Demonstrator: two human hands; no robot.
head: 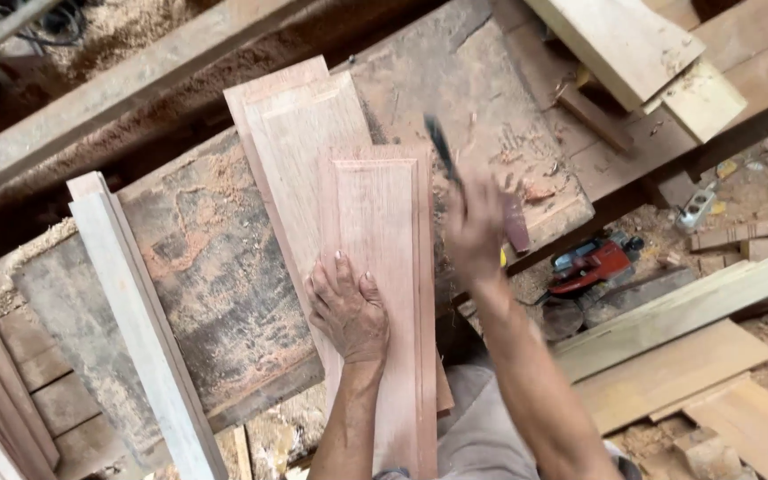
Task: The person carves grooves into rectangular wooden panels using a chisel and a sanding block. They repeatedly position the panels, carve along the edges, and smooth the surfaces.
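Right grip (476, 224) closed round a dark-handled tool (443, 151), blurred, raised just past the right edge of the top panel (375, 222); kind of tool cannot tell. Left grip (348, 307) spread flat, fingers open, pressing the top panel's lower half, holding nothing. Top panel lying lengthwise toward the body, near end overhanging the counter (206, 276) edge above the lap. Second panel (291, 124) beneath, skewed left, its far corner reaching toward the counter's back edge. Pale plank (140, 329) laid diagonally at left, well apart from the panels, bare sawdusty counter between. Red power tool (590, 263) on the floor at right, near stacked boards (668, 316). Open room beyond the top panel's right edge, around the raised tool
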